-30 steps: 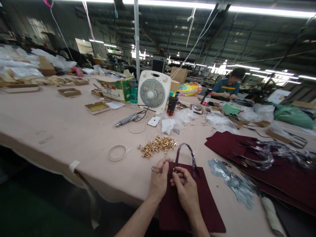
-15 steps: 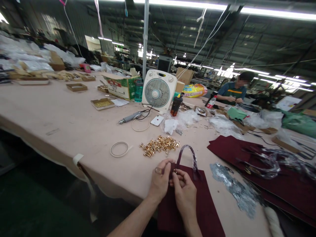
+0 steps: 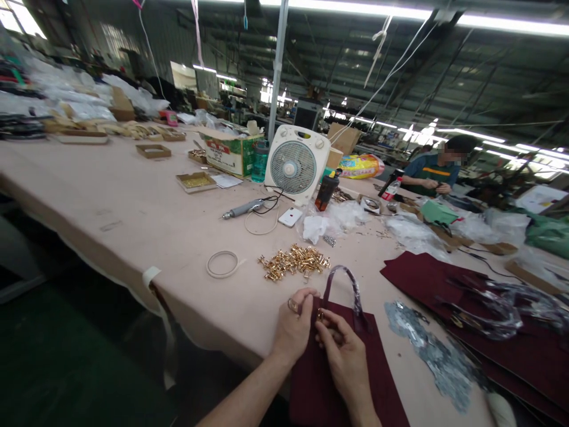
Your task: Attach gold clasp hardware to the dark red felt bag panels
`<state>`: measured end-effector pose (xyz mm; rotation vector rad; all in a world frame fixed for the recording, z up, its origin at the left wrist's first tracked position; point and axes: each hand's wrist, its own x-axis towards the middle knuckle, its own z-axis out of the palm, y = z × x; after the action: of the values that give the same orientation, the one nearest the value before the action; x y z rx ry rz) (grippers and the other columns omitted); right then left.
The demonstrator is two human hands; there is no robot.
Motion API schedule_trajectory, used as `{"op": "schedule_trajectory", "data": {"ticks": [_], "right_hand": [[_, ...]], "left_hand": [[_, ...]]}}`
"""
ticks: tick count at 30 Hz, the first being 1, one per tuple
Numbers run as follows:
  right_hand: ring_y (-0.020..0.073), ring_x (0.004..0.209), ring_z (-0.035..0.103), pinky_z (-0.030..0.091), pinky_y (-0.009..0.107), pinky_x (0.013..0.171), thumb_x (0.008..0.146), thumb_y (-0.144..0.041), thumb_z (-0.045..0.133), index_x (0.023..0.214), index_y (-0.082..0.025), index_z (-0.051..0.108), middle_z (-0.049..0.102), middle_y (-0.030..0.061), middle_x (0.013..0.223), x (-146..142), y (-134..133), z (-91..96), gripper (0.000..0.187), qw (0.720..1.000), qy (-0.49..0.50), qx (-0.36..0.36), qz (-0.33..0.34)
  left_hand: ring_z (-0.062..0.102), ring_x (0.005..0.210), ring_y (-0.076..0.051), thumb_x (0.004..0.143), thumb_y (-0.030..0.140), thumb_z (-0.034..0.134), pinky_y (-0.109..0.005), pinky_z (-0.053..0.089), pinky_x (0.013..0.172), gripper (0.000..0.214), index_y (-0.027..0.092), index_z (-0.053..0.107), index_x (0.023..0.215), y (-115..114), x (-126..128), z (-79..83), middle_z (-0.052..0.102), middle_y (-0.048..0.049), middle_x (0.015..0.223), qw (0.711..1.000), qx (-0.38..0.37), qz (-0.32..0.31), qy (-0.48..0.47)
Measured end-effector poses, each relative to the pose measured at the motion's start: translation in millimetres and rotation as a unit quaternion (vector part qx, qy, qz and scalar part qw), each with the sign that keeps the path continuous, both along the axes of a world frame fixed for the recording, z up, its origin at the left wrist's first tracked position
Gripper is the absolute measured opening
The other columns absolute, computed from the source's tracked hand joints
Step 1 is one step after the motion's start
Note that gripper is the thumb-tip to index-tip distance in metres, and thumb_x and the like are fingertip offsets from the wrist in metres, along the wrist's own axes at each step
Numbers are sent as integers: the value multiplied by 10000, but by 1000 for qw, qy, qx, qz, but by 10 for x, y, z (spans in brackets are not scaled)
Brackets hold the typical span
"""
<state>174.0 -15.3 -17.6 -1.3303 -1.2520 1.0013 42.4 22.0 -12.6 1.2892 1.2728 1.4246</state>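
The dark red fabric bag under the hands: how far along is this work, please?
Done: the dark red fabric bag already has its plastic-wrapped handle attached. In hand: the left hand holds the bag's top edge while the right hand holds a small gold metal fitting there. Still left: a loose pile of gold metal fittings and a stack of dark red bags.

I am reading maroon on the fabric bag [image 3: 338, 373] and bright gold on the heaped metal fittings [image 3: 295, 262].
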Motion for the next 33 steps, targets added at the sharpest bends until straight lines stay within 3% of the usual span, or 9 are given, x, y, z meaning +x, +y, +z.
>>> {"op": "schedule_trajectory", "data": {"ticks": [9, 16, 23, 30, 33], "right_hand": [[179, 634, 690, 584, 265, 590, 877, -516, 769, 1138, -163, 733, 725, 54, 825, 23, 32, 10, 440, 999, -38, 6, 4], [189, 668, 705, 600, 278, 620, 915, -486, 731, 1150, -159, 729, 750, 75, 875, 21, 23, -10, 402, 998, -62, 15, 4], [225, 878, 729, 593, 310, 780, 984, -376, 637, 1136, -204, 750, 752, 98, 1033, -50, 41, -64, 255, 981, -163, 106, -18], [191, 662, 666, 570, 278, 622, 871, -559, 735, 1133, -182, 761, 738, 69, 853, -40, 68, -7, 460, 996, -88, 31, -5], [183, 615, 646, 556, 260, 573, 784, -658, 773, 1152, -192, 755, 737, 54, 821, 75, 43, -26, 594, 997, -59, 0, -49]], "left_hand": [[740, 1009, -218, 1038, 350, 481, -346, 569, 928, 297, 265, 758, 1104, -10, 25, 9, 804, -31, 1102, 1000, -13, 3, 20], [743, 1051, -225, 1031, 338, 486, -375, 571, 975, 296, 258, 754, 1129, -3, 52, -32, 806, -40, 1117, 999, -10, 19, 26], [735, 1072, -233, 1023, 324, 493, -388, 560, 1004, 289, 266, 756, 1128, 17, 77, -52, 804, -40, 1136, 999, -14, 14, 26], [695, 1100, -247, 1013, 291, 485, -420, 527, 1040, 283, 277, 746, 1121, -10, 51, -40, 776, -48, 1146, 999, -19, 20, 35], [683, 1095, -251, 994, 253, 511, -434, 530, 1028, 258, 275, 732, 1124, -68, 51, -5, 764, -53, 1144, 998, -24, 27, 42]]}}
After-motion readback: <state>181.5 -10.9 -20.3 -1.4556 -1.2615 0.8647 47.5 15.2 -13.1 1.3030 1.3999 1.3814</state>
